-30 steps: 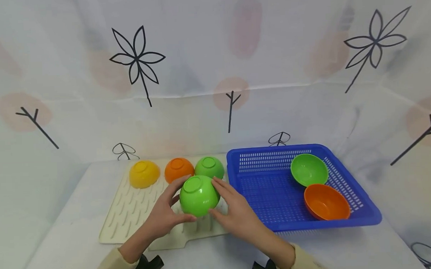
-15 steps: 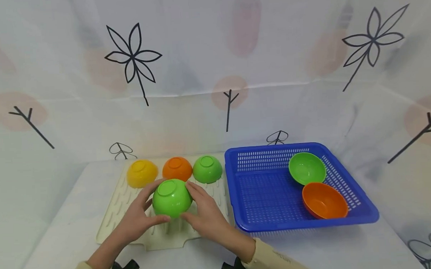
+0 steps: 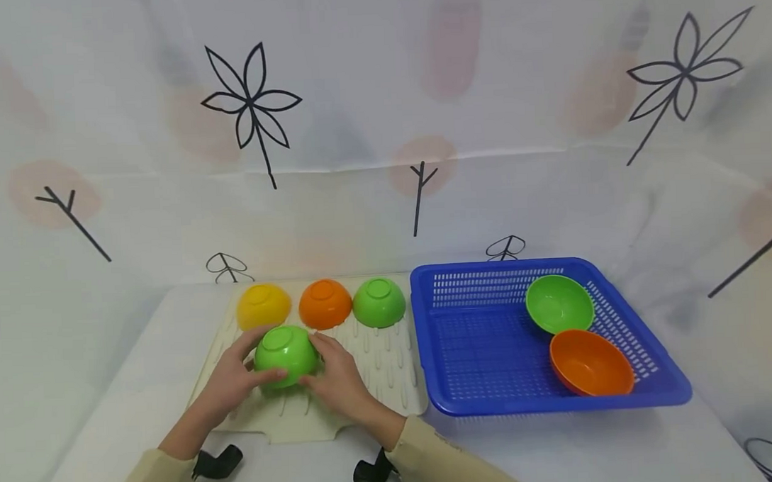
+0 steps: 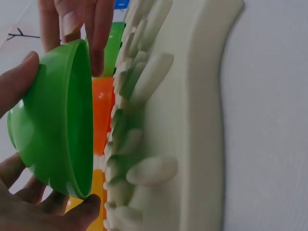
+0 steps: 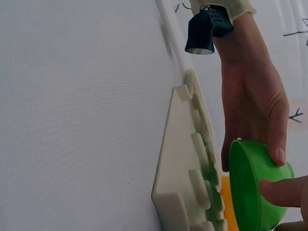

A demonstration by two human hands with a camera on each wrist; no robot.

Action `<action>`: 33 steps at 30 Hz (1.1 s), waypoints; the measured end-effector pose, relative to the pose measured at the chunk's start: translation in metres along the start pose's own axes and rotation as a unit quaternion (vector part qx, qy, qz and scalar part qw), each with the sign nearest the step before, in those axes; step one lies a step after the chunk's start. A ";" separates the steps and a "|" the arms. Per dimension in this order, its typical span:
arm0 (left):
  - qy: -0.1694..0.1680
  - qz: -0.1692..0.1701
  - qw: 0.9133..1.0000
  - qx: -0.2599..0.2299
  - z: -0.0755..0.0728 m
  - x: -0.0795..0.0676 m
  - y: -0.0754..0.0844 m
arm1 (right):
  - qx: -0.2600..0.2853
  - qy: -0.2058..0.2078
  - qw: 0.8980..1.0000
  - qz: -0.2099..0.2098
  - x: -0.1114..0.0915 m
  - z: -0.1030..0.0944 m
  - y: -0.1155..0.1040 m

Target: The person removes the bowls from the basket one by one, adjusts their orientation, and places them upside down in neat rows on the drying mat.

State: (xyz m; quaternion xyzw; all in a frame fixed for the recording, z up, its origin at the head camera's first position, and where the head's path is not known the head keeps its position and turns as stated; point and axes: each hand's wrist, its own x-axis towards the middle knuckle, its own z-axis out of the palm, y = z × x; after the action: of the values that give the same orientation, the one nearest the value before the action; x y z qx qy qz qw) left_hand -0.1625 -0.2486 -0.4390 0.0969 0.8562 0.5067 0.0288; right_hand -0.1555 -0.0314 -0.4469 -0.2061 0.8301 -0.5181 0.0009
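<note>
A green bowl (image 3: 286,358) is held upside down, its foot ring uppermost, close over the front left of the cream ribbed drying board (image 3: 303,430). My left hand (image 3: 233,380) grips its left side, thumb in front and fingers curved round behind. On the opposite side my right hand (image 3: 340,379) grips it, thumb toward me. The left wrist view shows a gap between the bowl's rim (image 4: 79,120) and the board's pegs (image 4: 153,171). Along the board's back edge sit an upturned yellow bowl (image 3: 263,305), an orange bowl (image 3: 325,304) and another green bowl (image 3: 379,303).
Right of the board stands a blue plastic basket (image 3: 475,410). In its right part, a green bowl (image 3: 559,304) and an orange bowl (image 3: 591,363) lean with their openings showing. A patterned white cloth (image 3: 356,114) hangs behind and covers the table.
Both hands have carried the green bowl leftward across the board, from in front of the orange and green bowls to in front of the yellow one, and lower. The other bowls stay put.
</note>
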 end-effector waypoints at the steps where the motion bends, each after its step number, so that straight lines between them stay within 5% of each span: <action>1: 0.003 -0.004 1.000 0.002 -0.001 0.000 -0.002 | 0.008 -0.005 1.000 0.003 0.000 0.000 0.001; 13: 0.010 -0.018 0.999 0.026 -0.015 -0.005 -0.007 | 0.079 -0.016 0.997 0.007 -0.002 0.006 -0.001; 33: -0.009 -0.028 0.998 0.060 -0.035 -0.007 -0.038 | -0.024 -0.133 0.991 0.021 0.004 0.022 0.002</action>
State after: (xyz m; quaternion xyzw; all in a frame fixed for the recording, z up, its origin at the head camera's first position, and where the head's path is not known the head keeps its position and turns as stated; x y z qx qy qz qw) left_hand -0.1661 -0.2976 -0.4553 0.0788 0.8872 0.4524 0.0449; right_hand -0.1551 -0.0509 -0.4575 -0.2553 0.8390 -0.4660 0.1172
